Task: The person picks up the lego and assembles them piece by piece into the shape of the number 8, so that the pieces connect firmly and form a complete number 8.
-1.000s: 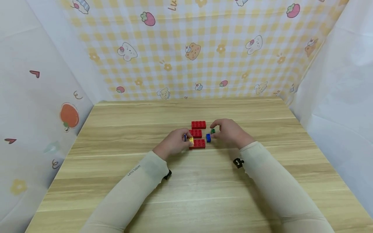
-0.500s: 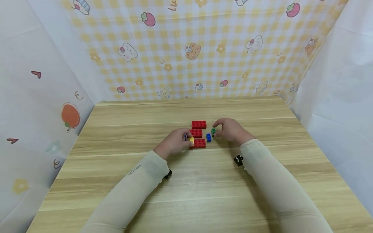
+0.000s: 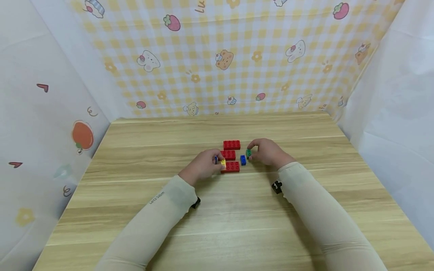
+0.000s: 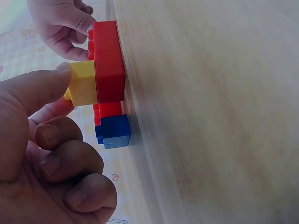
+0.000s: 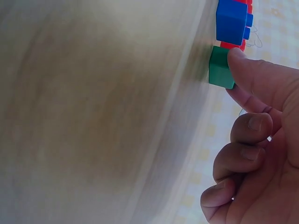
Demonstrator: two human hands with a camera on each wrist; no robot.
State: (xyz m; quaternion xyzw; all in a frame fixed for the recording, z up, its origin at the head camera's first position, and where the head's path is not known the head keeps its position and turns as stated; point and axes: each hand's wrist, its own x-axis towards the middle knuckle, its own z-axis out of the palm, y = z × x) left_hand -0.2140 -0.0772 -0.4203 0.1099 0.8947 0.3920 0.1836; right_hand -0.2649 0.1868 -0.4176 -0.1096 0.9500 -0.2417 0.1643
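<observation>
Right hand: you now pinch green brick
Left hand: still pinching yellow brick atop near red brick
Both hands: occupied

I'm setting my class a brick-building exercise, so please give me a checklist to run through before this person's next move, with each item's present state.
1. Left hand has a pinch on the yellow brick: ok.
2. Yellow brick seated on the nearest red brick: ok as far as the left wrist view shows; no gap is visible there.
3. Right hand has a pinch on the green brick: ok.
4. Green brick joined to a red brick: not ok; it is apart, to their right.
5. Green brick lifted off the table: cannot tell.
6. All studs of the middle red brick bare: cannot tell; the left hand hides one end.
</observation>
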